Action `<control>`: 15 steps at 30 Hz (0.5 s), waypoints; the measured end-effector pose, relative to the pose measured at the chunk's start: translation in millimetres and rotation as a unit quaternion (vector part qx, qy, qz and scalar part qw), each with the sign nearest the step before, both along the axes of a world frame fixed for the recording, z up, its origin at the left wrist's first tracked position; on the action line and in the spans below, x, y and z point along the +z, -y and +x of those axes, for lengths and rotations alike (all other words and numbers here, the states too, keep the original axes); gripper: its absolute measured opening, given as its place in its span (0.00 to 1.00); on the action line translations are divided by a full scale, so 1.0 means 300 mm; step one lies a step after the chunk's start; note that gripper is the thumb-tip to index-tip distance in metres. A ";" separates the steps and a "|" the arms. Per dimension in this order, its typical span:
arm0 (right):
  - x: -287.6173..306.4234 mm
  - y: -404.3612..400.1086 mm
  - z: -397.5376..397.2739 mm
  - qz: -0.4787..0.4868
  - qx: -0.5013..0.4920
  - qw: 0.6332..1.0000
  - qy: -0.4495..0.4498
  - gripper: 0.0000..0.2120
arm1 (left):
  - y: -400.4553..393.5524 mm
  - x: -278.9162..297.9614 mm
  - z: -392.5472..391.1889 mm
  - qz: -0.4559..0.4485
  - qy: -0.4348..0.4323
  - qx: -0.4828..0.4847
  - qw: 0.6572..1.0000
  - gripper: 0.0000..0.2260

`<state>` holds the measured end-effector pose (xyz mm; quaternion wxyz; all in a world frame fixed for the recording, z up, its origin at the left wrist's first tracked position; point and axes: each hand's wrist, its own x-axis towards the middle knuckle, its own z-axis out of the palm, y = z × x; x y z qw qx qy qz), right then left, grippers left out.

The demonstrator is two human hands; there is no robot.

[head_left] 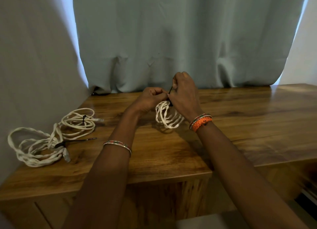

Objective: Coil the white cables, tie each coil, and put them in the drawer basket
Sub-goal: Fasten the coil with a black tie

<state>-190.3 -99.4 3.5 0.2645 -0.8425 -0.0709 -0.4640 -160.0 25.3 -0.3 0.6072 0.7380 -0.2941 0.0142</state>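
Both hands, left hand (151, 98) and right hand (184, 93), pinch a black tie (170, 91) on one white coil (167, 117); two tied coils (51, 136) lie aside.

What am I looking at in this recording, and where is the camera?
There is no machine here: a person works with two bare hands, filmed by one camera worn on the head, looking forward and down. On the brown wooden table, at the left, lie two coiled white cables, each with a black tie around it. The left hand and right hand hold a third white cable coil up, its lower loops at the tabletop, and the right hand pulls a thin black tie at its top.
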 end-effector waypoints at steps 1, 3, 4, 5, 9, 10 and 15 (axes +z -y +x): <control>-0.003 0.004 0.006 0.044 0.011 0.999 0.000 0.06 | 0.002 -0.001 0.003 -0.001 0.021 0.015 1.000 0.07; -0.004 0.010 0.015 0.157 0.069 0.985 -0.023 0.04 | 0.002 -0.006 0.009 -0.006 0.063 0.045 0.997 0.04; -0.004 0.011 0.018 0.204 0.109 0.972 -0.040 0.06 | 0.001 -0.009 0.013 -0.008 0.076 0.056 0.996 0.05; -0.004 0.013 0.021 0.235 0.144 0.960 -0.055 0.07 | 0.001 -0.011 0.015 -0.011 0.083 0.066 0.994 0.06; -0.002 0.023 0.032 0.249 0.215 0.935 -0.131 0.01 | 0.003 -0.004 0.028 -0.064 0.097 0.102 0.988 0.05; -0.003 0.021 0.030 0.247 0.226 0.931 -0.148 0.04 | 0.003 0.001 0.030 -0.077 0.097 0.102 0.987 0.03; 0.002 0.020 0.010 0.265 0.267 0.910 -0.177 0.11 | -0.001 0.003 0.019 -0.148 0.017 0.079 0.986 0.08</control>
